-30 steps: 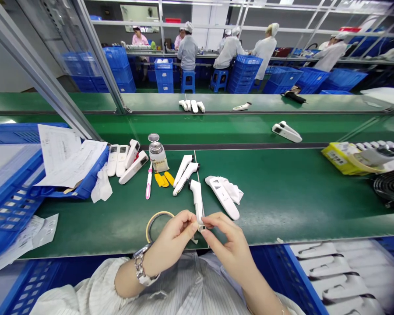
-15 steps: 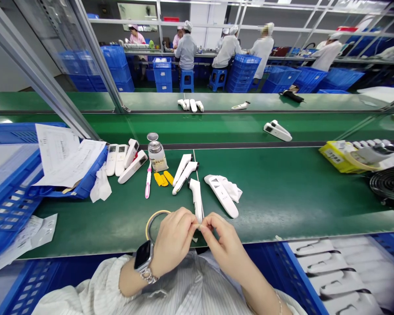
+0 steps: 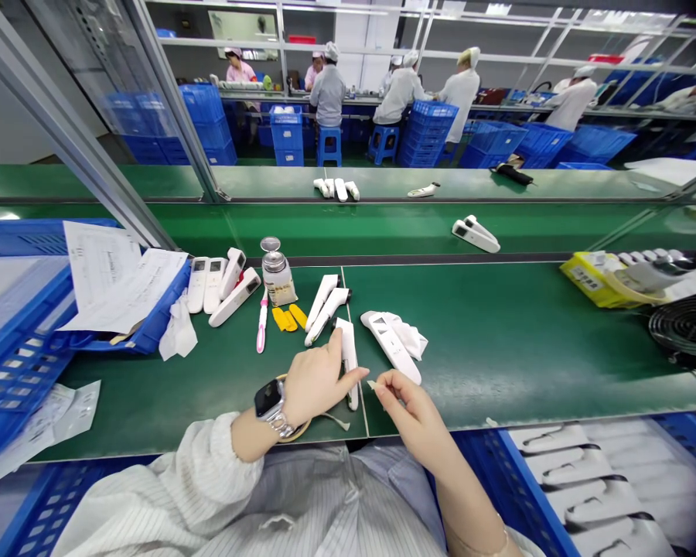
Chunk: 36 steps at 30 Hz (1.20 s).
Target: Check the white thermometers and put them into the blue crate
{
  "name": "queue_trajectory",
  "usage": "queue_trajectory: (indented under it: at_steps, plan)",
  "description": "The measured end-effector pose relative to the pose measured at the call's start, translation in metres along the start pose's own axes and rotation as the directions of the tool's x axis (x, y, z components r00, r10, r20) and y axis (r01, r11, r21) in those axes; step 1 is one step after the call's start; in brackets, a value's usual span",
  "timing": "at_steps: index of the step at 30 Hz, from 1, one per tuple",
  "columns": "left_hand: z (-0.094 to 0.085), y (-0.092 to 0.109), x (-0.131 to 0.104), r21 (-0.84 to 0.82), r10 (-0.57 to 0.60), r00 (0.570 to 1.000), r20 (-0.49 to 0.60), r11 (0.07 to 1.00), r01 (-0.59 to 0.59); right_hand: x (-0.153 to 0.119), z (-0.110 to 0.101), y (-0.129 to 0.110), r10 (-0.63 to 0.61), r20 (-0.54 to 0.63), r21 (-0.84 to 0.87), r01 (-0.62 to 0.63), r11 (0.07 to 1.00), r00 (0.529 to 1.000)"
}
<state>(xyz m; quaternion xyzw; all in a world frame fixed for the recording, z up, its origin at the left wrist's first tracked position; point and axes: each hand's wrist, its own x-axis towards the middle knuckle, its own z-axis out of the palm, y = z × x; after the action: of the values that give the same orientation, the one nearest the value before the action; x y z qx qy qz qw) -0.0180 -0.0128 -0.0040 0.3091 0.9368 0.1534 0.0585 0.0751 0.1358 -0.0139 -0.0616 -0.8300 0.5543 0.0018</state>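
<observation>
My left hand (image 3: 319, 377) reaches over a white infrared thermometer (image 3: 349, 357) on the green table. Its index fingertip lies on the thermometer's head, and the thumb is stretched out to the right. My right hand (image 3: 409, 406), just right of that thermometer, pinches a small pale strip (image 3: 372, 384) between thumb and index finger. Under my left wrist a tape roll (image 3: 298, 435) is partly hidden; a loose strip end (image 3: 337, 422) lies beside it. Another white thermometer (image 3: 391, 346) rests on a crumpled white cloth (image 3: 409, 333). Two more thermometers (image 3: 328, 316) lie behind my left hand.
At the left are a metal-topped bottle (image 3: 279, 282), yellow finger cots (image 3: 284, 319), a pink-white tool (image 3: 262, 323) and a blue bin (image 3: 145, 333) with papers. A yellow box (image 3: 591, 282) stands right. Thermometers (image 3: 475, 234) lie on the green belt. Co-workers (image 3: 328, 85) sit beyond.
My hands have come apart: the left moved forward onto the thermometer with its index finger extended, the right moved slightly right with the strip. The thermometers on the belt shifted left.
</observation>
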Motion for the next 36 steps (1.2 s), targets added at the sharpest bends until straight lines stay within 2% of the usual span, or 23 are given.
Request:
queue_trajectory:
  at_steps: [2,3,5,7,9,11,14,18,20,23,27,32,36]
  plan:
    - [0.009,0.004,0.007,0.083,-0.014,0.999,0.051,0.996,0.010,0.000,-0.001,0.004,0.023,-0.008,0.038,-0.022,0.999,1.000]
    - [0.014,0.004,0.010,0.072,-0.005,0.997,0.073,0.997,-0.001,0.000,-0.001,0.006,0.029,-0.010,0.054,-0.029,0.998,1.000]
    - [0.020,0.001,0.012,-0.073,0.027,0.993,0.119,0.997,-0.019,0.000,-0.001,0.009,0.035,-0.018,0.087,-0.033,0.996,0.999]
    - [0.022,-0.008,0.012,-0.320,0.047,0.984,0.173,0.947,0.011,0.001,-0.001,0.011,0.035,-0.031,0.133,-0.031,0.991,0.999]
    - [0.022,-0.019,0.012,-0.561,0.059,0.969,0.241,0.823,0.089,0.002,0.000,0.014,0.040,-0.036,0.184,-0.032,0.982,0.999]
    - [0.022,-0.028,0.012,-0.714,0.071,0.949,0.306,0.677,0.180,0.004,0.003,0.017,0.055,-0.026,0.225,-0.048,0.973,0.998]
    - [0.023,-0.034,0.012,-0.841,0.161,0.925,0.343,0.492,0.226,0.010,0.007,0.019,0.080,-0.005,0.269,-0.076,0.960,0.997]
    - [0.024,-0.034,0.011,-0.939,0.271,0.914,0.301,0.252,0.235,0.016,0.011,0.019,0.074,-0.011,0.296,-0.068,0.953,0.997]
    - [0.024,-0.033,0.010,-0.951,0.276,0.917,0.287,0.198,0.238,0.019,0.013,0.016,0.032,-0.038,0.291,-0.019,0.957,0.999]
    - [0.021,-0.032,0.007,-0.959,0.277,0.925,0.260,0.184,0.215,0.024,0.014,0.010,-0.057,-0.084,0.258,0.077,0.963,0.995]
    - [0.019,-0.028,0.006,-0.956,0.241,0.940,0.242,0.225,0.189,0.031,0.016,0.002,-0.118,-0.143,0.149,0.140,0.979,0.983]
    - [0.018,-0.025,0.005,-0.922,0.132,0.977,0.168,0.372,0.109,0.040,0.018,0.003,-0.158,-0.189,0.014,0.163,0.987,0.969]
    - [0.019,-0.024,0.004,-0.890,0.095,0.991,0.095,0.454,0.042,0.043,0.019,0.002,-0.171,-0.194,-0.007,0.173,0.985,0.966]
